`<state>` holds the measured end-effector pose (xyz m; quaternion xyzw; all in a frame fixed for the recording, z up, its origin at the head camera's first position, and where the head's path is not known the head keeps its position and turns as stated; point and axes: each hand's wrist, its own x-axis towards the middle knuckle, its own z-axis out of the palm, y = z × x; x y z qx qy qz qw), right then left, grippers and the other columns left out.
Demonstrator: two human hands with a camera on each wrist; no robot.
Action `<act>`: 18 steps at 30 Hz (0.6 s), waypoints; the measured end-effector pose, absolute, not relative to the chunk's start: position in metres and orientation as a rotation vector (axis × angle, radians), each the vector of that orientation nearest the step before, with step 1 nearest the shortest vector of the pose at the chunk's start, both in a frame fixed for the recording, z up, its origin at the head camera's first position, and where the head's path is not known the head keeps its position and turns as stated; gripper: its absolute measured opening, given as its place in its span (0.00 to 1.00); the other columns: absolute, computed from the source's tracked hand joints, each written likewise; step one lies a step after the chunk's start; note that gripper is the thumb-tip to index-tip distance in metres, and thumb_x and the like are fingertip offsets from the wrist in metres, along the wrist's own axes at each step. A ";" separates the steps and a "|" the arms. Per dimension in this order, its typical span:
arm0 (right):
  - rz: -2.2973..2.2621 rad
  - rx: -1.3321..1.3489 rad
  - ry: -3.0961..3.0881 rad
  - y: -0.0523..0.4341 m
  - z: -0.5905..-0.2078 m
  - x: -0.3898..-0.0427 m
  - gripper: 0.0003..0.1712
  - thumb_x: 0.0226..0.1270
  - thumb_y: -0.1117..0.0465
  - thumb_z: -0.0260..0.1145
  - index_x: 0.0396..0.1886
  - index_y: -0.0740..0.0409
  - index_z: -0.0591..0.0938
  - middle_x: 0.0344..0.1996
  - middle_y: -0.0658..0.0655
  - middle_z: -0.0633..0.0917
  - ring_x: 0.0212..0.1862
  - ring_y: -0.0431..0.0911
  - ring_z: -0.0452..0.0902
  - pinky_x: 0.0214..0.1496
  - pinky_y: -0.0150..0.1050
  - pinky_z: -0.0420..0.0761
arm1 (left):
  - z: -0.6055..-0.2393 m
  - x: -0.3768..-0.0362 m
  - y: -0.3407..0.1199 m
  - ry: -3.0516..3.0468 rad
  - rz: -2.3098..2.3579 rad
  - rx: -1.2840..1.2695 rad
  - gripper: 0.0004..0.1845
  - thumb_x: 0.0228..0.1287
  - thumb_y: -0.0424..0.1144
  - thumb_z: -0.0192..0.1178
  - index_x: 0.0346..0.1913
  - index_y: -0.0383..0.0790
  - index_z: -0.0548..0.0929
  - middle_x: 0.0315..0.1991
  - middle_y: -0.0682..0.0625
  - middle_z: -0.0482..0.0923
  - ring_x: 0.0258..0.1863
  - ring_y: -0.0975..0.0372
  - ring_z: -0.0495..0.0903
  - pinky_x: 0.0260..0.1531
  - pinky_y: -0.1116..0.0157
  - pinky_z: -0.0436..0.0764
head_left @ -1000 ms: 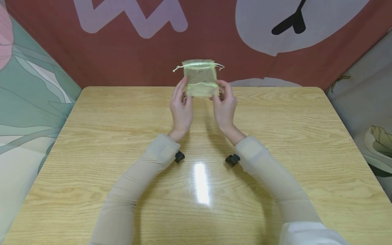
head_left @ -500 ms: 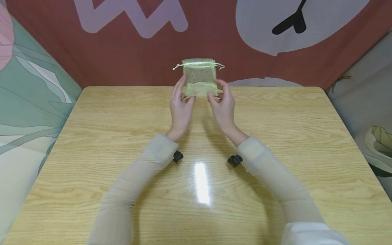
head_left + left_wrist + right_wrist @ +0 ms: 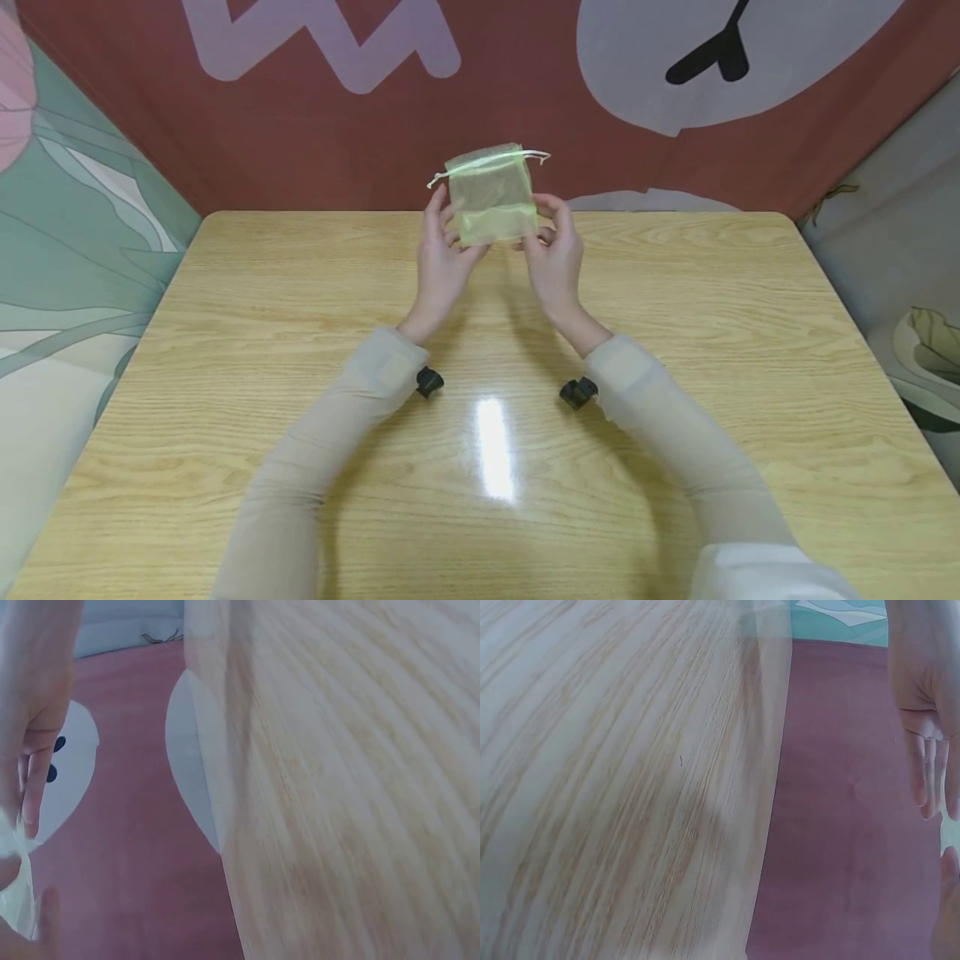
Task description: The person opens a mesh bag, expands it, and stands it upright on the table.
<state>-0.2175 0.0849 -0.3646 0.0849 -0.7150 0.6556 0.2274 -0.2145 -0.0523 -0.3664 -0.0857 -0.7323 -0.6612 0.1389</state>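
A sheer yellow-green drawstring pouch [image 3: 491,196] is held up above the table's far edge, its pale cord and knotted ends running across the top. My left hand [image 3: 442,267] holds its lower left side, with the thumb along the bottom edge and the fingers beside and behind it. At the lower right corner, my right hand [image 3: 553,262] pinches the pouch between thumb and fingers. The left wrist view catches part of the pouch [image 3: 13,900] at its border. In the right wrist view, the fingers of both hands show at the right border.
A light wood-grain table [image 3: 487,350] spreads under both arms, with a bright reflection [image 3: 493,450] near its middle. Behind it hangs a red patterned cloth [image 3: 315,150]. Small black devices [image 3: 578,392] sit at both sleeve cuffs.
The pouch has gone from level to tilted, its left side lower and its right side higher. My left hand has shifted its thumb further along the bottom edge.
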 end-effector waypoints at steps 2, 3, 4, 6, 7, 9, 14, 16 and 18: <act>1.802 0.221 -1.963 0.086 -0.365 -0.218 0.19 0.66 0.73 0.56 0.57 0.71 0.71 0.49 0.66 0.79 0.25 0.27 0.78 0.32 0.28 0.84 | -0.365 -0.214 -0.054 -2.161 -1.975 -0.236 0.46 0.57 0.27 0.65 0.74 0.40 0.50 0.64 0.38 0.70 0.55 0.48 0.78 0.52 0.58 0.82; 1.795 0.216 -1.965 0.087 -0.365 -0.218 0.19 0.66 0.73 0.56 0.56 0.70 0.71 0.49 0.66 0.79 0.25 0.27 0.78 0.32 0.27 0.84 | -0.365 -0.214 -0.054 -2.181 -1.993 -0.229 0.45 0.57 0.27 0.65 0.74 0.41 0.51 0.63 0.38 0.72 0.54 0.48 0.79 0.51 0.58 0.83; 1.792 0.211 -1.964 0.087 -0.365 -0.218 0.19 0.66 0.73 0.56 0.56 0.70 0.71 0.49 0.66 0.79 0.25 0.27 0.77 0.32 0.27 0.84 | -0.365 -0.214 -0.054 -2.194 -2.002 -0.228 0.43 0.58 0.27 0.64 0.73 0.40 0.53 0.61 0.38 0.74 0.53 0.48 0.80 0.49 0.60 0.83; 1.791 0.206 -1.962 0.088 -0.366 -0.219 0.19 0.66 0.73 0.55 0.56 0.70 0.71 0.49 0.65 0.79 0.25 0.27 0.77 0.31 0.28 0.84 | -0.365 -0.213 -0.055 -2.210 -2.002 -0.232 0.40 0.60 0.28 0.63 0.72 0.40 0.56 0.57 0.38 0.77 0.51 0.48 0.81 0.46 0.63 0.83; 1.782 0.208 -1.967 0.089 -0.366 -0.219 0.19 0.65 0.73 0.56 0.56 0.70 0.71 0.49 0.65 0.79 0.25 0.30 0.79 0.32 0.30 0.85 | -0.365 -0.212 -0.055 -2.211 -2.004 -0.236 0.38 0.61 0.28 0.62 0.71 0.41 0.57 0.56 0.38 0.78 0.50 0.49 0.82 0.45 0.65 0.83; 1.761 0.217 -1.990 0.089 -0.366 -0.218 0.19 0.65 0.72 0.57 0.56 0.70 0.72 0.50 0.65 0.79 0.28 0.38 0.82 0.33 0.34 0.86 | -0.365 -0.212 -0.055 -2.199 -2.008 -0.249 0.35 0.62 0.27 0.60 0.70 0.41 0.58 0.53 0.37 0.79 0.49 0.49 0.82 0.42 0.68 0.82; 1.517 0.283 -2.139 0.092 -0.368 -0.218 0.21 0.63 0.69 0.63 0.55 0.69 0.73 0.55 0.66 0.75 0.49 0.55 0.78 0.46 0.41 0.84 | -0.364 -0.211 -0.056 -2.156 -2.018 -0.263 0.32 0.65 0.26 0.56 0.70 0.43 0.59 0.49 0.36 0.79 0.44 0.50 0.82 0.43 0.66 0.83; 1.382 0.338 -2.176 0.094 -0.369 -0.218 0.21 0.61 0.69 0.64 0.54 0.68 0.74 0.57 0.67 0.73 0.58 0.55 0.73 0.55 0.44 0.79 | -0.364 -0.211 -0.056 -2.154 -2.007 -0.262 0.31 0.66 0.27 0.55 0.70 0.43 0.59 0.49 0.36 0.79 0.43 0.49 0.82 0.44 0.64 0.84; 1.268 0.409 -2.186 0.095 -0.369 -0.218 0.20 0.59 0.69 0.65 0.52 0.68 0.75 0.58 0.68 0.72 0.61 0.58 0.68 0.61 0.49 0.74 | -0.364 -0.211 -0.056 -2.167 -1.989 -0.259 0.31 0.66 0.27 0.56 0.70 0.43 0.60 0.50 0.36 0.79 0.44 0.49 0.82 0.43 0.65 0.84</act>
